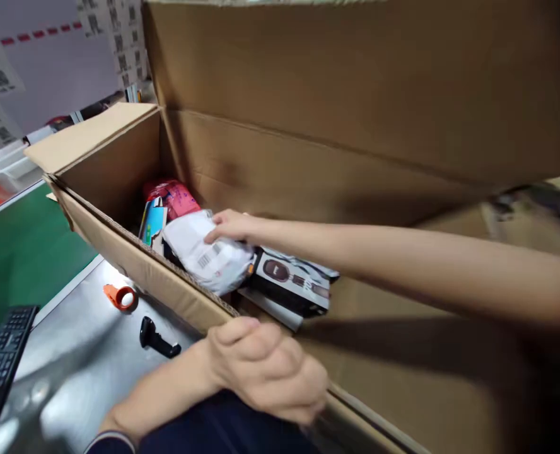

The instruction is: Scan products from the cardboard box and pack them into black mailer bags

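A large open cardboard box (166, 274) lies across the view. My right hand (230, 227) reaches into it from the right, its thumb and fingers closed on a white plastic-wrapped package (197, 252) with a barcode label. Part of the grip is hidden behind the hand. Beside that package is a black and white printed box (292, 280) picturing a dark oval device. A pink-red plastic-wrapped packet (178, 198) and a blue and white carton (154, 222) sit in the far left corner. My left hand (270, 369) is curled over the box's near edge, fingers closed.
Left of the box, a black handheld scanner (157, 339) and an orange ring-shaped object (120, 297) rest on the metal table (86, 353). A black keyboard (5, 359) is at the left edge, near a green surface (29, 239). A tall cardboard flap (332, 82) rises behind.
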The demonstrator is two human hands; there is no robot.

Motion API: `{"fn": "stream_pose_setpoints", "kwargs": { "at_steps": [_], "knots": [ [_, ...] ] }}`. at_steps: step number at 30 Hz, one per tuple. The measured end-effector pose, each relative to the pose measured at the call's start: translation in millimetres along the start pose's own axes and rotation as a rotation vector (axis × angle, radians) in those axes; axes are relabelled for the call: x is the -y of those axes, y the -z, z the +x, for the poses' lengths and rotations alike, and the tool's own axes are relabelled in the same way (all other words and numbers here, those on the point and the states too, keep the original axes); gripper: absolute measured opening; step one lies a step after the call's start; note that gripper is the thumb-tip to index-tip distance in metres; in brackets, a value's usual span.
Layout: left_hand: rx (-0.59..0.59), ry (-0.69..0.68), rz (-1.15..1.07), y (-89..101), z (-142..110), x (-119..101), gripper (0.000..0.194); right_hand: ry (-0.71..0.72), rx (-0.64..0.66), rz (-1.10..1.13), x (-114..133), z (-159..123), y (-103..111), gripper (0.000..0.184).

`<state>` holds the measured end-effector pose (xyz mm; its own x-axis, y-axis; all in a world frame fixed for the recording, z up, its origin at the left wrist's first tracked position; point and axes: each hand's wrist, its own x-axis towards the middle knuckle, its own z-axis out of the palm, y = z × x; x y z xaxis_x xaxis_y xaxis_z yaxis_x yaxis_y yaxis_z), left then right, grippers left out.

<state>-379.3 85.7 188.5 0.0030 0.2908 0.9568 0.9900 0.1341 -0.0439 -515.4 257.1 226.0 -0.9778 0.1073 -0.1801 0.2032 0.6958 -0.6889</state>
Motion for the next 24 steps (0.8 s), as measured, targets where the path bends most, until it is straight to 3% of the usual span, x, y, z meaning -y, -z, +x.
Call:
{"fn": "stream_pose_setpoints", "kwargs": {
  "at_steps": [2, 4, 6, 8, 10, 12, 13, 15, 16, 17, 19, 21, 24],
  "knots": [
    [0.061, 0.044, 0.002, 5.6, 5, 3, 0.021, 0.136, -0.046, -0.205, 47, -25, 59, 0.038],
    [0.112, 0.082, -0.074, 22.2, 11, 3, 0.028, 0.320, -0.244, -0.434, 104, -70, 104, 0.048],
    [0.109, 0.174, -0.160, 54.9, 20, 4, 0.049, 0.510, -0.459, -0.663, 157, -125, 124, 0.061],
    [0.011, 0.348, -0.166, 103.4, 31, 7, 0.079, 0.684, -0.535, -0.844, 200, -178, 121, 0.075],
    [-0.157, 0.549, -0.125, 160.9, 39, 10, 0.109, 0.842, -0.441, -0.922, 229, -218, 96, 0.084],
    [-0.219, 0.714, -0.185, 217.1, 36, 9, 0.124, 0.972, -0.292, -0.905, 248, -243, 57, 0.080],
    [-0.186, 0.792, -0.259, 241.6, 28, 6, 0.117, 1.034, -0.243, -0.876, 254, -251, 34, 0.068],
    [-0.112, 0.968, -0.392, 279.0, -3, -7, 0.077, 1.141, -0.229, -0.819, 263, -259, -16, 0.035],
    [-0.127, 1.073, -0.422, 291.0, -26, -16, 0.059, 1.186, -0.250, -0.806, 265, -261, -42, 0.021],
    [-0.195, 1.185, -0.420, 298.9, -55, -26, 0.049, 1.220, -0.278, -0.798, 265, -263, -68, 0.019],
    [-0.455, 1.399, -0.361, 305.1, -123, -50, 0.046, 1.243, -0.288, -0.756, 261, -267, -117, 0.035],
    [-0.710, 1.577, -0.322, 305.8, -199, -78, 0.046, 1.227, -0.174, -0.642, 250, -271, -164, 0.046],
    [-0.765, 1.985, -0.212, 313.0, -300, -133, 0.036, 1.159, 0.092, -0.436, 217, -272, -236, 0.053]
  ]
}}
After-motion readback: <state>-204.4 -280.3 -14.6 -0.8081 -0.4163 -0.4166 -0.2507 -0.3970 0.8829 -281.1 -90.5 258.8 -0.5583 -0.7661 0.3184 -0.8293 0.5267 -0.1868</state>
